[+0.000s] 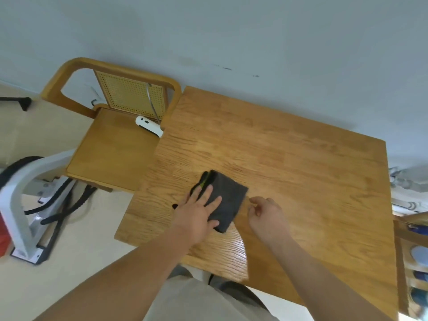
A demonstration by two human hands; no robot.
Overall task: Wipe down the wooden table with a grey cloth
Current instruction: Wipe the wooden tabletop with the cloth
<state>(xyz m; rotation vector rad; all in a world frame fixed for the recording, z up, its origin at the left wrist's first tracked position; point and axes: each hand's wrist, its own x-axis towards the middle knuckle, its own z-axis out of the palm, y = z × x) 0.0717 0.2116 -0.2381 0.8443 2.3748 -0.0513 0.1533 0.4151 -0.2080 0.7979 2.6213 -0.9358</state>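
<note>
On the wooden table's [301, 163] near left, the left hand [196, 216] presses straight-fingered on the folded grey cloth [231, 198] — right hand [266, 216] beside it, loosely curled, empty — so a stroke could bunch it.

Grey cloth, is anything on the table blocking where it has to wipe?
Nothing visible does. The left hand lies flat on the grey cloth; only the right hand is beside it above the wooden table.

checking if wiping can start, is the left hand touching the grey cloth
Touching. The head view shows the left hand flat on the grey cloth, straight fingers overlapping its left side on the wooden table.
</note>
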